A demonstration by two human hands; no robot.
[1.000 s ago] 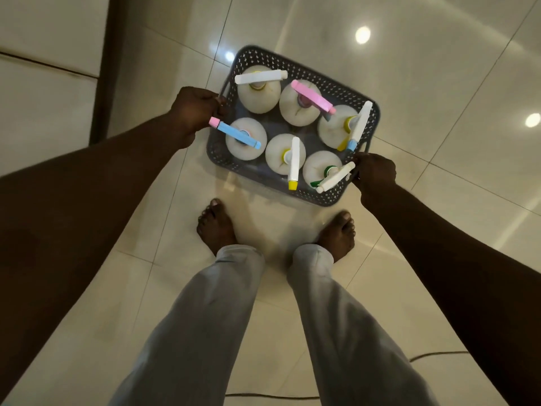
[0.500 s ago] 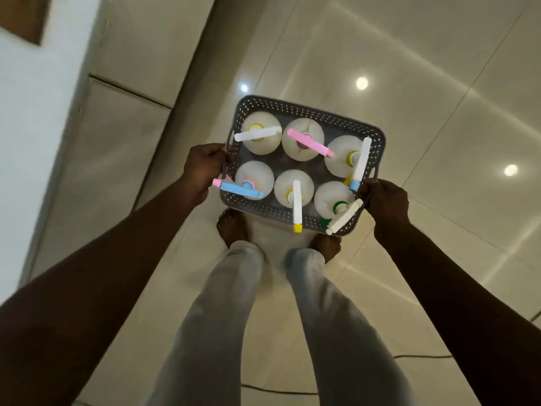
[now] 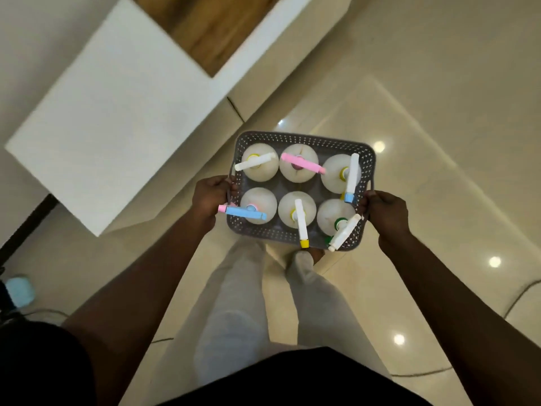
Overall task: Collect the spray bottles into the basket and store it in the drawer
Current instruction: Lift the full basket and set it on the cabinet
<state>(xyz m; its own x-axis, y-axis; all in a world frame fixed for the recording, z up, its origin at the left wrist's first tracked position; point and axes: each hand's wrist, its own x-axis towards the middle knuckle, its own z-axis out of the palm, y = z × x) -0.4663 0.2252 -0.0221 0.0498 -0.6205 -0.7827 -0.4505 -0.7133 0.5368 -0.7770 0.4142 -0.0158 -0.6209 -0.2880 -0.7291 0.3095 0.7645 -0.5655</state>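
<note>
A grey perforated basket (image 3: 304, 138) hangs in the air in front of me, above my feet. Several white spray bottles stand upright in it in two rows, among them one with a pink head (image 3: 301, 163) and one with a blue head (image 3: 246, 213). My left hand (image 3: 210, 197) grips the basket's left handle. My right hand (image 3: 386, 213) grips its right handle. A white cabinet (image 3: 117, 127) with an open wooden-floored compartment (image 3: 210, 27) stands to the upper left of the basket.
Glossy cream floor tiles (image 3: 439, 112) stretch to the right and ahead. A thin cable (image 3: 521, 297) lies on the floor at the right. A light-blue object (image 3: 19, 290) sits at the far left edge. My legs in light trousers (image 3: 234, 303) are below the basket.
The basket has risen from near the floor to about waist height, both hands still on its handles. The view has swung so the white cabinet now fills the upper left.
</note>
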